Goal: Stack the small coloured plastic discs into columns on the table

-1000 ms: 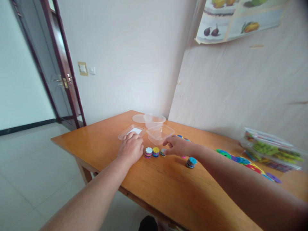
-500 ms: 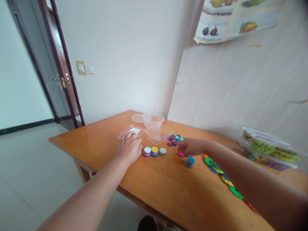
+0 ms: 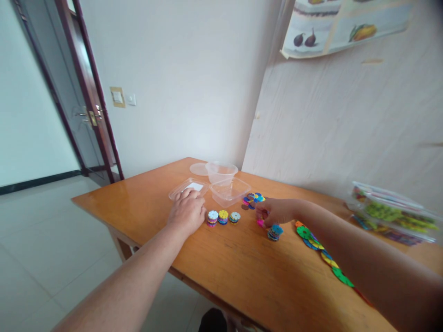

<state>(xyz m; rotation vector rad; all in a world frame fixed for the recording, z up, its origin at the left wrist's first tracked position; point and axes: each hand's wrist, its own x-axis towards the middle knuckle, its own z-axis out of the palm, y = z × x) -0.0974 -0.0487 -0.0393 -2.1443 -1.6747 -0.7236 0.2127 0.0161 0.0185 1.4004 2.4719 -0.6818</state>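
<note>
Nearest: a row of flat coloured discs [image 3: 321,249] lies overlapped along the wooden table [image 3: 242,272], running beside my right forearm.

Next out: a short stack with a blue top disc [image 3: 274,232] stands just before my right hand [image 3: 277,211]. The hand is knuckles-up, with its fingers bunched narrow and pointing down-left. A pink disc [image 3: 259,222] sits on the table right at those fingertips. I cannot tell whether it is pinched or only touched.

Same depth, left: my left hand [image 3: 187,213] rests palm down on the table, fingers loosely curled, with nothing held. Just to its right stand three small stacks in a row: a pale-blue-topped stack [image 3: 212,217], a yellow-topped stack [image 3: 223,216] and a third stack [image 3: 234,216], close together but apart.

Farther: a loose heap of discs [image 3: 252,198] lies beyond my right fingertips. A flat clear lid [image 3: 188,186] lies under my left fingertips. A clear rectangular tub [image 3: 230,191] is beside it, with a clear round bowl [image 3: 221,171] and a round lid [image 3: 200,169] behind.

Far right: a clear box of coloured pieces [image 3: 391,212] stands against the wall. A fruit poster [image 3: 346,27] hangs above it.
</note>
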